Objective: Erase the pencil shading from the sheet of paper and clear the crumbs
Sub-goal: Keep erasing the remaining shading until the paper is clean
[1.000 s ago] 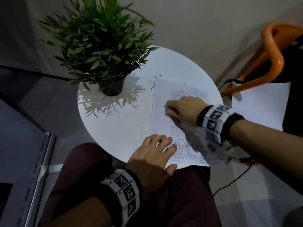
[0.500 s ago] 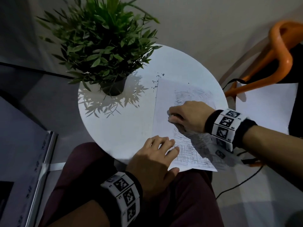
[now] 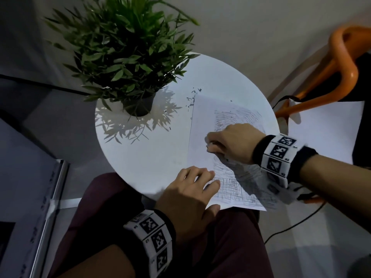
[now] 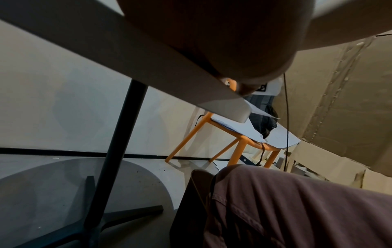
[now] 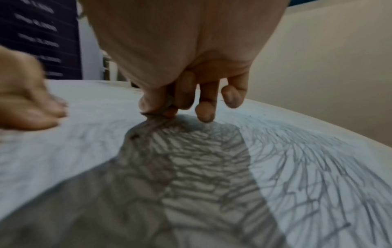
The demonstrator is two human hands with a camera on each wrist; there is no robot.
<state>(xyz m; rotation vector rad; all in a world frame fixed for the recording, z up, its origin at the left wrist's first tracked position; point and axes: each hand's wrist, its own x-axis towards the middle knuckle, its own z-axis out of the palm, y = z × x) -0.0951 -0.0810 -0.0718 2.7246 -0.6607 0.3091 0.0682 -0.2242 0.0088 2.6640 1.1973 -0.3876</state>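
paper (image 3: 202, 125) lies on the right half of the round white table (image 3: 140, 157). nearest, the left hand (image 3: 188, 195) presses flat on its near corner. farther, the right hand (image 3: 230, 145) pinches a small eraser (image 5: 163, 109) against the pencil shading (image 3: 236, 117). crumbs (image 3: 191, 98) lie beyond, beside the potted plant (image 3: 128, 57).

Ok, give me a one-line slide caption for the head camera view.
Left hand steadies the paper while the right hand rubs an eraser over the shading; crumbs lie near the plant.
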